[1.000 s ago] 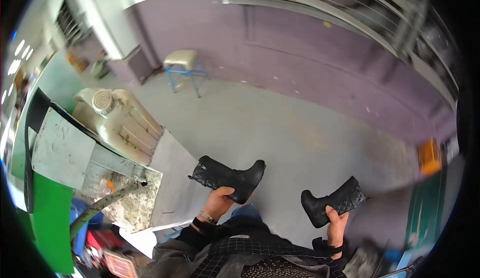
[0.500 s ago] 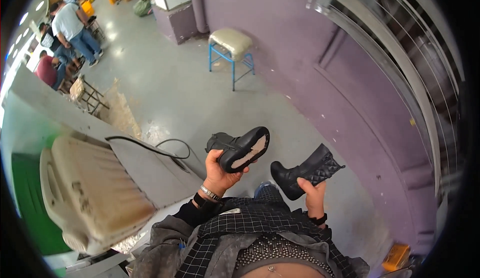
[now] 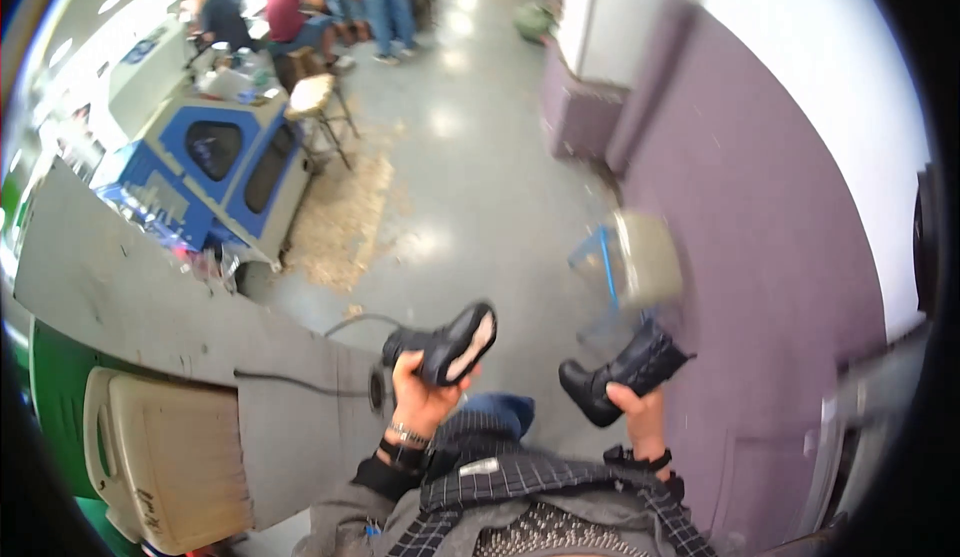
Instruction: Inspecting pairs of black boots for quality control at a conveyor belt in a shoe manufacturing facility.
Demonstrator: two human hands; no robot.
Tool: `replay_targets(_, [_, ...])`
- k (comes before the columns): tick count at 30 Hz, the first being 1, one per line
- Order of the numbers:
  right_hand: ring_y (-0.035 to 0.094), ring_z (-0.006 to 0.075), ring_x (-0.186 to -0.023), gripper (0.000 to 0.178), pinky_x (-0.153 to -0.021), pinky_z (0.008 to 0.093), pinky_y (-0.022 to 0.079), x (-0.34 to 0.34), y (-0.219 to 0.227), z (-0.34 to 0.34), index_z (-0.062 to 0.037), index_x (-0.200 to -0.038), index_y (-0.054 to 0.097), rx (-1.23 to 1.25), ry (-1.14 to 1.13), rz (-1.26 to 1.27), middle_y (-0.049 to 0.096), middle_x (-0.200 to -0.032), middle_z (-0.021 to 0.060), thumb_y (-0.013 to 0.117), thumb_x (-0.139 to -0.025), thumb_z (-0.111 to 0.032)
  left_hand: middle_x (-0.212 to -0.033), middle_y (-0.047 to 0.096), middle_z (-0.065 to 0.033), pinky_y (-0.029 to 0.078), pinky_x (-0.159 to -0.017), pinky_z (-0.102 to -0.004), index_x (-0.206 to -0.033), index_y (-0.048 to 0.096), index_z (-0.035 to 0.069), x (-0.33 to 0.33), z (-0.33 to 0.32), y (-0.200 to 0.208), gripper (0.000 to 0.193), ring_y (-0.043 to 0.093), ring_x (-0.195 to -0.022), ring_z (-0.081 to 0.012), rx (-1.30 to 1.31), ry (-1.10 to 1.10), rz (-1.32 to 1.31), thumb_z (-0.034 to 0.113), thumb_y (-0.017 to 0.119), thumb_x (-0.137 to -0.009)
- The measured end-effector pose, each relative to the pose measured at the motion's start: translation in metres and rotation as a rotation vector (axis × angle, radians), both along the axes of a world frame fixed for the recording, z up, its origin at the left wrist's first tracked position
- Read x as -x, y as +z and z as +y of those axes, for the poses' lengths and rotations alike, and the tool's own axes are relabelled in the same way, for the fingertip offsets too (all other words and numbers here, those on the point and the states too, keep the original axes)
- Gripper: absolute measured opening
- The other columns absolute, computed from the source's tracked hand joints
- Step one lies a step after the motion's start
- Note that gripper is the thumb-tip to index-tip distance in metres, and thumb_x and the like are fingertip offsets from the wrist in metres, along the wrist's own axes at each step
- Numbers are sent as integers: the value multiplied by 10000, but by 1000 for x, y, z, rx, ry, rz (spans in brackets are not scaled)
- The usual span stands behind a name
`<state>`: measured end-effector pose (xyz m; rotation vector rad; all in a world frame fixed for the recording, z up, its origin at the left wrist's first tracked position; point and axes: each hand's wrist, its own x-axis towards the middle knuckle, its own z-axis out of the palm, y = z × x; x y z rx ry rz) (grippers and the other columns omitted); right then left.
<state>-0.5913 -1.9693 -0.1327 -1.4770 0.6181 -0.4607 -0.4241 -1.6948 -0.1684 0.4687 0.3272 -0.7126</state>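
My left hand [image 3: 420, 397] is closed round a small black boot [image 3: 445, 345], its sole turned toward me and showing a pale patch within a black rim. To the right, my right hand [image 3: 637, 412] grips a second black boot [image 3: 622, 369] by its shaft, with the toe pointing left. The two boots are held apart, above the floor in front of my apron [image 3: 540, 479]. The inside of each boot is hidden.
On the left are a grey machine side [image 3: 330, 357] with a black cable [image 3: 300, 387] and a cream plastic bin [image 3: 180, 457]. Ahead stand a blue-legged stool [image 3: 645, 257], a blue-and-white machine [image 3: 225, 162] and several people. A purple wall [image 3: 740, 207] runs along the right.
My view has swung up and to the left, bringing the blue-and-white machine into sight. The stool now appears closer and further right. Both boots are still in my hands.
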Motion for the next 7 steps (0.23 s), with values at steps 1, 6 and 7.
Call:
replay_targets(1, [611, 180, -879, 353, -859, 325, 473, -42, -7, -15, 13, -998, 632, -17, 25, -9, 646, -950, 56, 729, -678, -100, -1151, 616, -223, 578, -616, -328, -1236, 526, -43, -21, 0, -3, 665, 647, -908, -387, -17, 45, -37, 425, 519, -764])
replay_targets(6, [584, 201, -1059, 611, -981, 351, 419, -209, -41, -61, 23, -1178, 569, -110, 207, 37, 623, -1119, 98, 734, -615, -146, -1087, 639, -219, 533, -519, -309, -1235, 505, -57, -134, -4, -22, 667, 647, -752, -352, -315, 314, -16, 365, 468, -720])
replay_targets(7, [584, 201, -1059, 611, -981, 351, 419, -264, -36, -83, 23, -1178, 569, -81, 235, -14, 623, -1119, 98, 734, -615, -146, -1094, 641, -210, 527, -499, -311, -1257, 500, -37, -156, -3, -15, 683, 643, -709, -330, -252, 217, -88, 349, 488, -694])
